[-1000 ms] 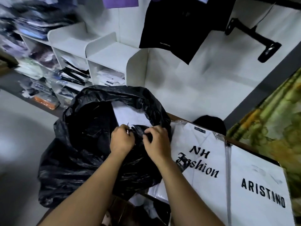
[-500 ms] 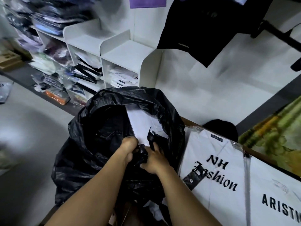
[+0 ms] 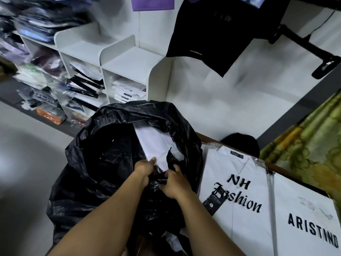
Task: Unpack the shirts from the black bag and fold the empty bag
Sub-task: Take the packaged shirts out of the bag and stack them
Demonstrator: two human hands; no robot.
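Bag (image 3: 103, 163) of black plastic stood at the left end of the desk (image 3: 284, 170), mouth gaping upward. White shirt (image 3: 153, 143) lay inside, long axis running from the near rim toward the far rim. Left hand (image 3: 144, 168) and right hand (image 3: 173, 185) each clenched crumpled plastic at the near rim. Packaged shirts (image 3: 238, 182) lay flat just right.

You're in a clothing shop: cubby shelves (image 3: 129, 60) of bagged shirts (image 3: 127, 90) at 10 o'clock, black garment (image 3: 217, 34) hanging at 1, branded shirt packs (image 3: 239, 215) at 4.
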